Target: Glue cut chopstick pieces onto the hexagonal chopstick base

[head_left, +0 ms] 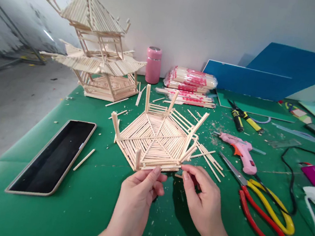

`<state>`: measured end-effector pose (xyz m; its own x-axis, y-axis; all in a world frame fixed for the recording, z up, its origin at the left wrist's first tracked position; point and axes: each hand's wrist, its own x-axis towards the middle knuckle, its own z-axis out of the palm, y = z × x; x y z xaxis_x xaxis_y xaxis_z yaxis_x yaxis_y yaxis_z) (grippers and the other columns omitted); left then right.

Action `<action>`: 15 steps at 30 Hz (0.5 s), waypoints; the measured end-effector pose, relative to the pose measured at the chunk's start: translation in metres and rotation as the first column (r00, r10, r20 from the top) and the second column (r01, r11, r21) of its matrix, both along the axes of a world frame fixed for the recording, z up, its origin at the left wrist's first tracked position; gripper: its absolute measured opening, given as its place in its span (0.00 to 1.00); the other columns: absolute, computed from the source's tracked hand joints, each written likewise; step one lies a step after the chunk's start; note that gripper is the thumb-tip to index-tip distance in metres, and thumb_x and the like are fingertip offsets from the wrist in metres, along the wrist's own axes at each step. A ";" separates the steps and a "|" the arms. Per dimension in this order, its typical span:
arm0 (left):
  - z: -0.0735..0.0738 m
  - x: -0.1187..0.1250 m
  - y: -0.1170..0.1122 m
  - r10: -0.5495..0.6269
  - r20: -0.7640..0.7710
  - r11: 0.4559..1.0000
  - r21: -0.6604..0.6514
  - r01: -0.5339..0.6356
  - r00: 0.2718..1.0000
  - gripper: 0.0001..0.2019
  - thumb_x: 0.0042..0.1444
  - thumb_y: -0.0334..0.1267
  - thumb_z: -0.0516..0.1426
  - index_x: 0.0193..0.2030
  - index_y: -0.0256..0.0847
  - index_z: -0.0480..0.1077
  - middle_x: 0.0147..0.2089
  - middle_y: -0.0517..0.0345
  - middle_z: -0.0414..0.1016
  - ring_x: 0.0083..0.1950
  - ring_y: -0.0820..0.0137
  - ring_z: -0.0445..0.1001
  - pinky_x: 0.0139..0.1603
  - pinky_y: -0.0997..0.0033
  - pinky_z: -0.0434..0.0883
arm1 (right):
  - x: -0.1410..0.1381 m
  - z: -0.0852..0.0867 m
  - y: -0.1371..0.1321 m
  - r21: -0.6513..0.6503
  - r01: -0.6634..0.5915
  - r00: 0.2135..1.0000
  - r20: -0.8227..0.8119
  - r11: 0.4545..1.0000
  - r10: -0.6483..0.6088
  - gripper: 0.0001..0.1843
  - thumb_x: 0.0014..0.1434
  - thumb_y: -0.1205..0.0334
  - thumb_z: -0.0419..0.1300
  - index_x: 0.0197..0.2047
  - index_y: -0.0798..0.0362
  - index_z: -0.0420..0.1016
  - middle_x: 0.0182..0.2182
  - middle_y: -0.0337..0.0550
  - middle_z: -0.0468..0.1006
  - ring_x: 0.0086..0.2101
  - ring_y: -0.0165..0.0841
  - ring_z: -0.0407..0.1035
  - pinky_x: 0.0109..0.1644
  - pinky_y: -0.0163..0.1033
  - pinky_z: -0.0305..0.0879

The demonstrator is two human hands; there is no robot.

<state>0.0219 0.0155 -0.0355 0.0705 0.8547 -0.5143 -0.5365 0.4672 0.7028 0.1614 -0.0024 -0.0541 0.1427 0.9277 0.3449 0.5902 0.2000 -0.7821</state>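
A hexagonal base of thin wooden sticks [157, 137] with upright posts lies on the green table [89, 198]. My left hand [136, 197] pinches a stick along its near edge with thumb and forefinger. My right hand [201, 201] pinches the same near edge at its right end. Loose sticks [210, 161] lie just right of the base. A finished stick pagoda model [96, 49] stands at the back left.
A black phone [53, 157] lies at the left. A pink glue gun [240, 150], red-and-yellow scissors [264, 213] and yellow-handled pliers [243, 119] lie at the right, with cables beyond. A pink cup [152, 65] and wrapped chopstick packs [191, 81] stand by the wall.
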 end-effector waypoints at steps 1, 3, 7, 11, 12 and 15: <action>0.000 0.000 0.000 0.000 -0.001 1.000 -0.004 0.000 1.000 0.09 0.42 0.36 0.63 0.25 0.31 0.72 0.24 0.55 0.73 0.20 0.80 0.64 0.23 0.80 0.63 | 0.000 0.000 0.000 0.005 0.000 1.000 0.000 1.000 0.000 0.08 0.56 0.68 0.53 0.40 0.52 0.70 0.34 0.41 0.71 0.34 0.29 0.67 0.36 0.33 0.64; 0.001 0.001 0.001 0.002 -0.004 1.000 -0.008 -0.002 1.000 0.09 0.42 0.36 0.63 0.24 0.31 0.72 0.23 0.55 0.73 0.20 0.80 0.64 0.23 0.80 0.63 | 0.001 -0.001 0.000 0.006 -0.002 1.000 -0.001 1.000 0.002 0.08 0.56 0.68 0.53 0.40 0.52 0.70 0.34 0.41 0.71 0.34 0.29 0.67 0.36 0.33 0.64; 0.002 0.001 0.002 0.005 -0.002 1.000 -0.009 -0.006 1.000 0.08 0.42 0.36 0.63 0.24 0.31 0.72 0.23 0.56 0.73 0.20 0.80 0.64 0.23 0.80 0.63 | 0.001 -0.001 0.000 -0.009 -0.003 1.000 -0.004 1.000 0.003 0.08 0.57 0.68 0.53 0.40 0.52 0.70 0.34 0.41 0.71 0.34 0.29 0.67 0.36 0.33 0.64; 0.001 0.001 0.001 0.009 0.001 1.000 -0.002 -0.009 1.000 0.09 0.42 0.36 0.63 0.25 0.31 0.72 0.23 0.55 0.73 0.20 0.80 0.64 0.23 0.80 0.63 | 0.000 -0.001 -0.001 -0.005 -0.002 1.000 0.001 1.000 0.002 0.08 0.57 0.68 0.53 0.40 0.52 0.70 0.34 0.41 0.71 0.33 0.29 0.67 0.36 0.33 0.64; 0.000 0.000 0.001 0.010 0.002 1.000 -0.001 -0.010 1.000 0.09 0.42 0.36 0.63 0.25 0.30 0.72 0.23 0.55 0.73 0.20 0.80 0.64 0.23 0.79 0.63 | 0.000 -0.001 -0.001 -0.003 -0.003 1.000 0.004 1.000 0.003 0.08 0.57 0.68 0.53 0.39 0.52 0.70 0.34 0.41 0.71 0.33 0.29 0.67 0.35 0.33 0.64; -0.001 0.000 0.001 0.008 0.007 1.000 0.001 -0.008 1.000 0.09 0.42 0.36 0.63 0.25 0.30 0.73 0.23 0.54 0.73 0.20 0.80 0.64 0.23 0.79 0.63 | 0.000 -0.001 -0.001 0.002 -0.003 1.000 0.007 1.000 0.003 0.08 0.57 0.67 0.53 0.40 0.52 0.70 0.34 0.41 0.71 0.33 0.29 0.67 0.35 0.33 0.64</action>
<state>0.0219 0.0167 -0.0370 0.0678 0.8555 -0.5133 -0.5452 0.4627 0.6991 0.1615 -0.0035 -0.0555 0.1379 0.9275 0.3476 0.5949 0.2030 -0.7777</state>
